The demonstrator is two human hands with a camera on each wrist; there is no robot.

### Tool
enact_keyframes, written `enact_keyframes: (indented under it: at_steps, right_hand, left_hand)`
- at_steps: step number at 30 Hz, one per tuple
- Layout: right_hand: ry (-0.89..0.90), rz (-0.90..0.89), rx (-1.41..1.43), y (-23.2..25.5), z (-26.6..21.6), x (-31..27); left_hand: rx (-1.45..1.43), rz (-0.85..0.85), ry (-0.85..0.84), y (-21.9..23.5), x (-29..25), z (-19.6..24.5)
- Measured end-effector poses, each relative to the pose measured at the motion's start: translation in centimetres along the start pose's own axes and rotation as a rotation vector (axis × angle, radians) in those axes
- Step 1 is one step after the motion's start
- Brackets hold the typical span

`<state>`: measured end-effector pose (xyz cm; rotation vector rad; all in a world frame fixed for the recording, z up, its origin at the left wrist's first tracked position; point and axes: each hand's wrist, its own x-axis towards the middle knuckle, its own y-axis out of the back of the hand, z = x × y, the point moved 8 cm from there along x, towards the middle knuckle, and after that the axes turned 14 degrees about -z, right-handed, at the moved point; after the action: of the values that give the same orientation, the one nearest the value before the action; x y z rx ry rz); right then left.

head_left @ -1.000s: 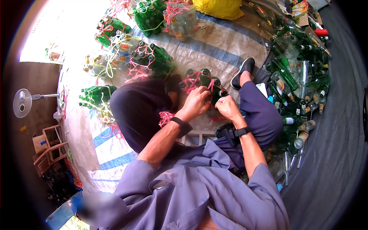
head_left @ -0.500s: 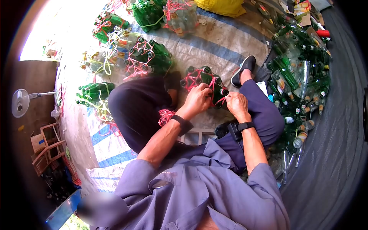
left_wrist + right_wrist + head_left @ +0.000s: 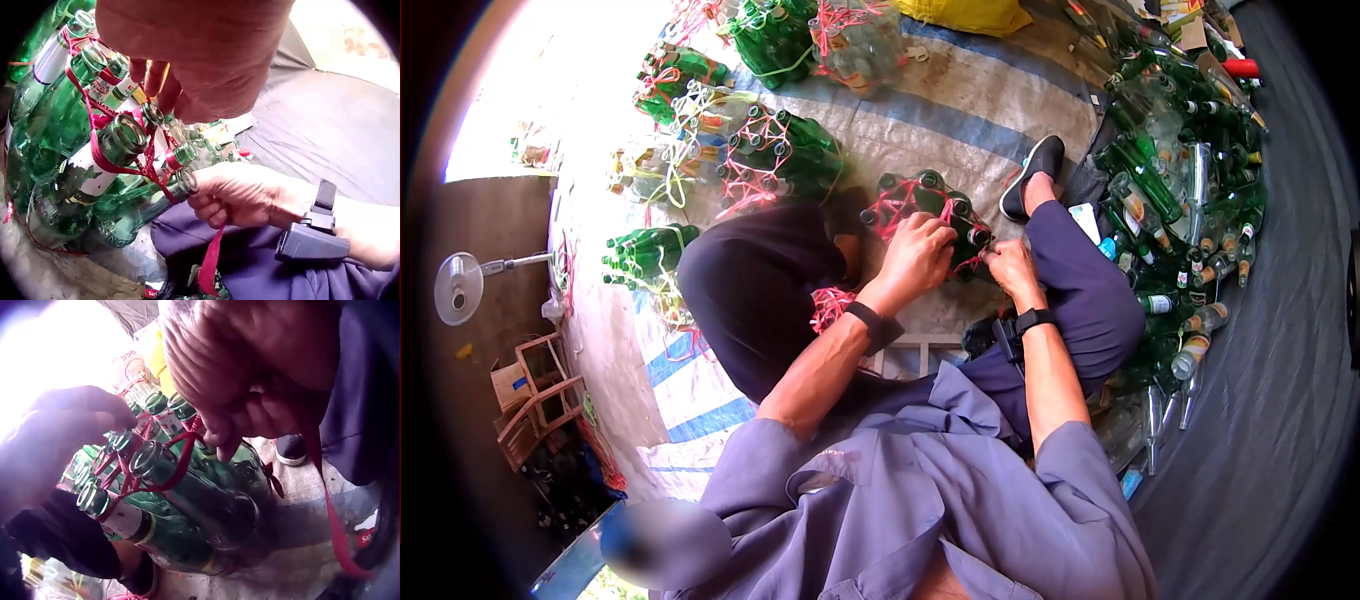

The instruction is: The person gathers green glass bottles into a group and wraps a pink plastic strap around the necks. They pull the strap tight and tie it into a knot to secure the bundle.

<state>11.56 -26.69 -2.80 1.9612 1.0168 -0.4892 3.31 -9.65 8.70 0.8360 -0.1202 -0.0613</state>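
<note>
A bundle of green glass bottles [image 3: 930, 205] stands between the person's legs, its necks laced together with red plastic ribbon [image 3: 103, 156]. The left hand [image 3: 918, 255] reaches over the near side of the bundle, its fingers curled at the neck of a green bottle [image 3: 152, 115]. At the outer bottle on the right side, the right hand [image 3: 1012, 270] pinches the ribbon [image 3: 187, 453] that loops round this bottle's neck. A loose ribbon tail [image 3: 211, 262] hangs below the right hand. In the left wrist view the left palm hides part of the bundle behind it.
Several tied bottle bundles [image 3: 785, 150] stand at the left and back. Loose bottles [image 3: 1180, 200] lie heaped on the right beside a dark sheet [image 3: 1280, 350]. A tangle of red ribbon [image 3: 832, 308] lies by the left leg. A yellow sack [image 3: 970, 12] sits at the back.
The right hand moved away from the left hand to the right, drawing the ribbon, then turned at the outer bottle's neck. The left hand stayed at the bundle.
</note>
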Motion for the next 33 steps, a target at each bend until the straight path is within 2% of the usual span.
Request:
enact_keyframes:
  at_steps: [3, 5, 6, 10, 12, 14, 20, 28, 33]
  right_hand:
    - [-0.082, 0.029, -0.03, 0.2, -0.6, -0.1]
    - [-0.176, 0.006, -0.062, 0.1, -0.8, -0.1]
    - [-0.222, -0.002, -0.038, -0.4, -0.5, 0.3]
    - [-0.256, -0.044, 0.084, -1.1, 0.5, 0.8]
    - [-0.216, 0.018, 0.132, -1.2, 0.7, 1.1]
    - [-0.216, 0.013, 0.163, -1.7, 1.4, 1.8]
    - [-0.195, 0.016, 0.216, -1.7, 1.4, 1.7]
    - [-0.212, -0.001, 0.194, -2.5, 2.1, 2.5]
    - [-0.201, -0.017, 0.3, -2.1, 0.7, 1.3]
  left_hand:
    - [0.032, -0.069, -0.034, -1.1, 0.4, 0.3]
    - [-0.022, -0.188, 0.024, -2.5, 0.6, -0.2]
    - [-0.023, -0.19, 0.026, -2.6, 0.7, -0.2]
    - [0.03, -0.217, 0.083, -3.4, 1.1, -0.2]
    - [0.047, -0.221, 0.098, -3.3, 1.2, -0.3]
    - [0.05, -0.324, 0.096, -3.9, 1.6, -0.5]
    - [0.202, -0.303, 0.072, -4.7, 1.4, -0.6]
    - [0.17, -0.273, 0.07, -4.9, 1.5, -0.6]
    - [0.141, -0.278, 0.067, -4.9, 1.9, -0.6]
